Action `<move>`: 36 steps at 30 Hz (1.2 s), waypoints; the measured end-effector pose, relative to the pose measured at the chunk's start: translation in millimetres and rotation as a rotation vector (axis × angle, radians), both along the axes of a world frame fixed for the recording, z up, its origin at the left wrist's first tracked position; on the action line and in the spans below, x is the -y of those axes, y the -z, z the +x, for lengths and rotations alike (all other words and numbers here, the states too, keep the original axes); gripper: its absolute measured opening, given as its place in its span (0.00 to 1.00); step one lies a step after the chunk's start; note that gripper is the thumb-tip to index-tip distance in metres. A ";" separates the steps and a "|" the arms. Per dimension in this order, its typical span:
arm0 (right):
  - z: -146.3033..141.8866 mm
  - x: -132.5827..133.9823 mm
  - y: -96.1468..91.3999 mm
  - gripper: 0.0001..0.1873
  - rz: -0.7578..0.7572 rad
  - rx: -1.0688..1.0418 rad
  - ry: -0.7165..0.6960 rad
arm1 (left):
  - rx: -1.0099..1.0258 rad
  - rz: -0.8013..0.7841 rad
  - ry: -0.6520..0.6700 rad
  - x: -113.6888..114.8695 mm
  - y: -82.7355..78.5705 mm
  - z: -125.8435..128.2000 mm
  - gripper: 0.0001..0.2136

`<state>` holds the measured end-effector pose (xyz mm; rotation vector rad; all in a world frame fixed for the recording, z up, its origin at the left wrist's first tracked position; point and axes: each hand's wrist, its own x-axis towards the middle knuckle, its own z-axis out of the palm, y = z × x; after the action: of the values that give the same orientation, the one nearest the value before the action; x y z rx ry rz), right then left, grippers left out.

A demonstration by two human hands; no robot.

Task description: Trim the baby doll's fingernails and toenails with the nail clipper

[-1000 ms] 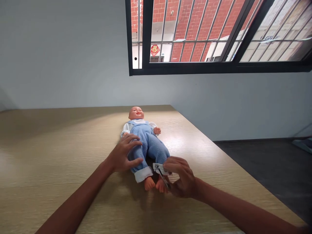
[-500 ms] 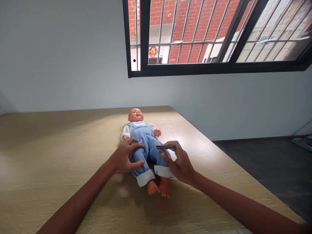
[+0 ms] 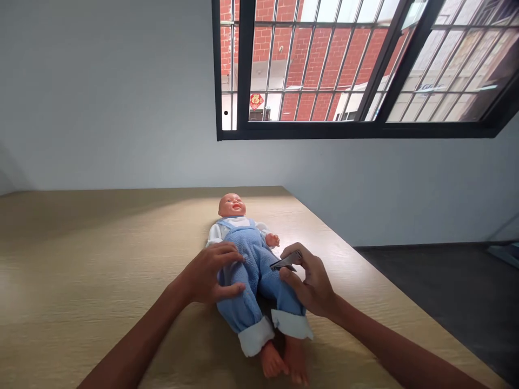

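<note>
A baby doll (image 3: 248,243) in blue overalls, a white shirt and turned-up white cuffs lies face up, its bare feet towards me. My left hand (image 3: 213,274) is curved over the doll's leg at the left of the picture, thumb and fingers on either side of a gap, gripping the cloth-covered leg. Between the thumb and fingers of my right hand (image 3: 310,278) is a metal nail clipper (image 3: 287,261), its lever angled away from its body. The clipper hovers by the doll's other thigh, below its small hand (image 3: 272,240). The doll's hand near my left fingers is hidden.
The light wooden table (image 3: 101,270) reaches to the grey wall (image 3: 109,97) and ends at a slanting edge on the right. Past that edge lies a dark floor (image 3: 425,281). A barred, black-framed window (image 3: 308,129) is above.
The doll appears lower and closer to me, its feet nearest the bottom edge. My right hand has shifted slightly right and down, and the clipper is tilted differently. My left hand stays on the leg.
</note>
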<state>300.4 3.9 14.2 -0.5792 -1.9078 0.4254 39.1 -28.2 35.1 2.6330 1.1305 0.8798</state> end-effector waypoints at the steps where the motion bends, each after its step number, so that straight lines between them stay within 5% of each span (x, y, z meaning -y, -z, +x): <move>1: 0.7 -1.7 -2.3 0.09 -0.011 0.011 -0.022 | 0.042 0.030 -0.012 -4.9 2.7 -4.7 0.18; 10: -9.0 -18.3 -29.7 0.10 -0.224 0.168 -0.158 | 0.127 -0.080 -0.211 -37.6 42.0 -37.5 0.18; 16: -52.5 -39.9 -49.3 0.13 -0.317 0.216 -0.338 | 0.147 -0.128 -0.231 -39.8 44.2 -37.9 0.17; 23: -93.7 -63.7 -40.2 0.13 -0.179 0.253 -0.419 | 0.161 -0.120 -0.263 -41.6 40.4 -33.5 0.16; 36: -90.8 -64.4 -31.3 0.10 -0.021 0.316 -0.404 | 0.126 -0.104 -0.253 -38.6 39.2 -32.3 0.16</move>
<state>209.6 68.3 45.5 -0.2812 -2.3362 0.6417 6.8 10.4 -4.1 2.3507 1.4541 0.9855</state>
